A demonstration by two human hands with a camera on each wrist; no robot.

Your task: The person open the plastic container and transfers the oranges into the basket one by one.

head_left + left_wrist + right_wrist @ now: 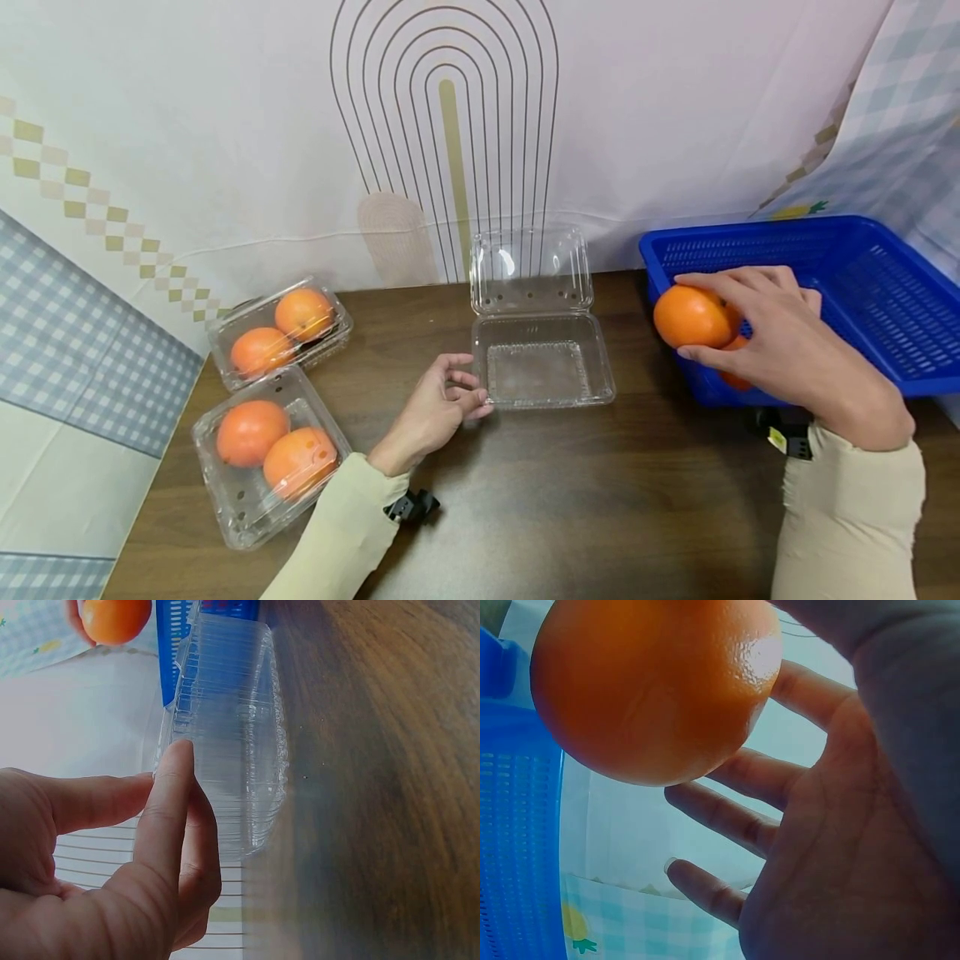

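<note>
My right hand grips an orange between thumb and fingers, held up over the left edge of a blue plastic basket. Part of another orange shows in the basket below it, mostly hidden by the hand. In the right wrist view the held orange fills the upper left. A clear plastic clamshell box lies open on the table, its lid raised against the wall. My left hand pinches the box's left front rim; the left wrist view shows thumb and forefinger at the rim.
Two more clear clamshell boxes stand at the left, one behind the other. The rear box and the front box each hold two oranges. A patterned cloth hangs behind the brown wooden table.
</note>
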